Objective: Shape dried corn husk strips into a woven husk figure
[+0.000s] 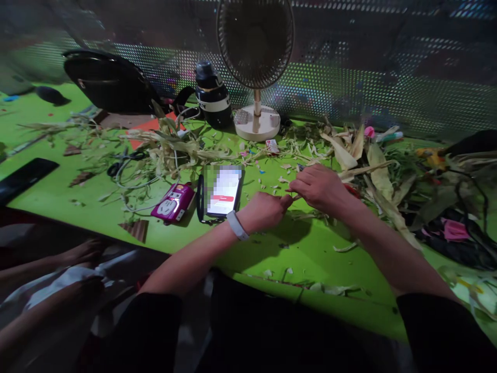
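Left hand, right hand, leaf strip, no legible writing

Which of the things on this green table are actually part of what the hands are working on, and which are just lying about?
In use: left hand, right hand, leaf strip pinched between them, leaf pile.
Lying about: phone, fan, bottle, black bag, pink device.

This looks like a small craft workshop, perhaps home-based, though the dim light makes that hard to judge. A bright green worktable is strewn with dried leaf strips and cuttings, beside scissors, a desk fan, a phone and a black bag, backed by perforated screening.
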The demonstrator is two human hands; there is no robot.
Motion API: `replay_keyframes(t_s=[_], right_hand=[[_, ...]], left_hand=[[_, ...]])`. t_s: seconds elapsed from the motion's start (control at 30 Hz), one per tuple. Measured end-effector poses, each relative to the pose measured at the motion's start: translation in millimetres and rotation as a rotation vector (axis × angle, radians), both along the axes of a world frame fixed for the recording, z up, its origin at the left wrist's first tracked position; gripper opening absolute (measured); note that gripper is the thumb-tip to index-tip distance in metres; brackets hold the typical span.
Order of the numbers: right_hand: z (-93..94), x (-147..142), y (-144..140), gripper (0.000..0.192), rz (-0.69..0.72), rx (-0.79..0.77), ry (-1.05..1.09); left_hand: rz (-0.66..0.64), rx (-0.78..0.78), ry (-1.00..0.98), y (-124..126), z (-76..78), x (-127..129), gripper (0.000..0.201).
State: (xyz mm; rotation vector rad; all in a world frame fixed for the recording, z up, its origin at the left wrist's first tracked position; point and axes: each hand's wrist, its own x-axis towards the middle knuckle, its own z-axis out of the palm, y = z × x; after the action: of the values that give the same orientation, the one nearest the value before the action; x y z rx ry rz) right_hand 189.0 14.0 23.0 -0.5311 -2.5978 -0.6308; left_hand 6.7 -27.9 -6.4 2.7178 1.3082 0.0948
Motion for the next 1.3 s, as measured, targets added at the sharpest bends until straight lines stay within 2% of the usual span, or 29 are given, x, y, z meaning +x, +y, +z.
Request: replay_keyframes(t_s=[0.1, 0.2, 0.27, 0.33, 0.37, 0.4, 0.43, 0.53, 0.6, 0.67, 0.73, 0.8, 0.87, 0.97, 1.03, 1.07, 1.17, 1.3], right_hand=[[14.0, 3, -7, 0.022, 0.057, -0.018, -0.020], [34.1, 13, -15, 0.024, 0.050, -0.123, 0.035], [45.4, 22, -16, 0.022, 0.018, -0.249, 0.137], [51.6, 35, -10, 0.017, -0.057, -0.391, 0.250], [52.5, 41, -5, 0.017, -0.114, -0.432, 0.305], [52.3, 48, 2, 0.019, -0.177, -0.449, 0.371], [51.1, 55, 9, 0.024, -0.251, -0.461, 0.443], [44.6, 69, 28, 0.029, -0.390, -0.609, 0.783], [39.1, 67, 33, 0.023, -0.410, -0.816, 1.034], [32.9, 55, 31, 0.017, -0.354, -1.172, 1.151], [26.2, 36, 23, 0.023, -0.239, -1.606, 1.087], [18.9, 18, 13, 0.034, -0.134, -1.927, 0.925], [11.4, 4, 4, 0.040, -0.031, -2.071, 0.792], [0.6, -6, -1, 0.028, 0.039, -2.041, 0.761], [-5.3, -8, 0, 0.015, 0.015, -1.921, 0.829], [-7.7, -8, 2, 0.014, -0.007, -1.841, 0.861], [-11.8, -8, 4, 0.020, -0.081, -1.476, 0.839], [-12.3, -10, -2, 0.017, -0.147, -0.884, 0.540]], left_hand=[[-0.070, -0.075, -0.129, 0, -1.1, -1, 0.031], [-0.182, -0.257, -0.261, -4, 1.2, 1, 0.025], [-0.311, -0.491, -0.384, -8, 4.5, 4, 0.021], [-0.470, -0.842, -0.556, -12, 9.0, 6, 0.024], [-0.510, -1.015, -0.649, -13, 11.5, 5, 0.027], [-0.483, -1.153, -0.725, -13, 13.7, 3, 0.031], [-0.400, -1.243, -0.821, -13, 15.6, 1, 0.034], [-0.188, -1.357, -1.131, -8, 18.1, -8, 0.035], [-0.103, -1.385, -1.302, -4, 17.4, -11, 0.033], [-0.042, -1.408, -1.417, -2, 15.9, -12, 0.031], [-0.005, -1.431, -1.495, 0, 14.1, -11, 0.028], [0.013, -1.447, -1.567, 2, 12.6, -11, 0.025], [0.036, -1.445, -1.628, 4, 11.7, -11, 0.023], [0.099, -1.422, -1.667, 8, 10.7, -11, 0.022], [0.128, -1.382, -1.684, 11, 9.6, -12, 0.021], [0.139, -1.348, -1.694, 13, 8.7, -12, 0.021], [0.184, -1.206, -1.699, 18, 4.9, -10, 0.020], [0.241, -0.947, -1.608, 22, -3.7, -6, 0.023]])
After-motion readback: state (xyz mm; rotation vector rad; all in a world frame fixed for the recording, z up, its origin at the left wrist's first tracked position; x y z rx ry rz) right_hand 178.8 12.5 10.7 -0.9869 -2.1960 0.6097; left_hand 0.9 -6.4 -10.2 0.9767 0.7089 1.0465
